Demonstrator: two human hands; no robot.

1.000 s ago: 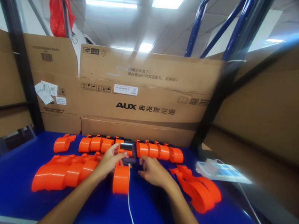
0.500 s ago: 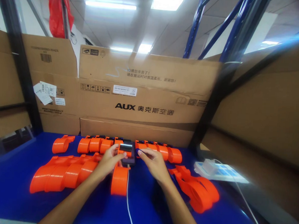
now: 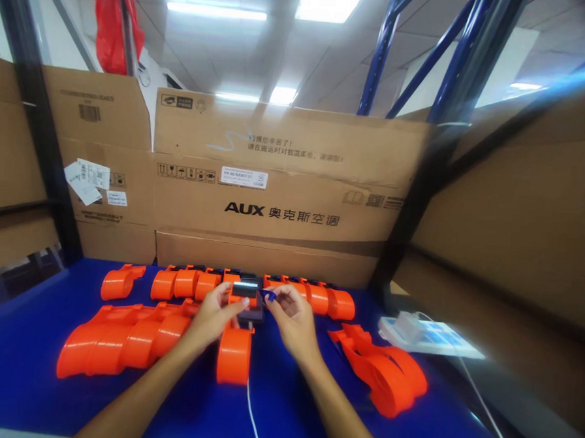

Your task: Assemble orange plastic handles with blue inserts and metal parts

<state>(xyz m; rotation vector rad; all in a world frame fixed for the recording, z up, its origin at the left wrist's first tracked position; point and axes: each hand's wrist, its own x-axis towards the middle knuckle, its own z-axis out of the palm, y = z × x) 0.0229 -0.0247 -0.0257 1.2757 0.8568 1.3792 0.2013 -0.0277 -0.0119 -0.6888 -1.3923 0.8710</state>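
Dispenser (image 3: 242,301) is pinched by the left hand (image 3: 213,315) over the phone (image 3: 257,315), a blue piece (image 3: 268,295) by the right (image 3: 293,312) near the phone's right edge; fitting appears in hand, steady alignment being called for.

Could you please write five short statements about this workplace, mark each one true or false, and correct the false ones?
1. The left hand holds an orange plastic piece with a dark toothed strip. True.
2. The right hand is holding nothing. False: its fingers pinch a small dark-blue piece.
3. The red plastic bag hangs at the picture's upper right. False: it hangs at the upper left.
4. A long white power strip lies to the right of the right hand. True.
5. The flat tabletop is green. False: it is blue.
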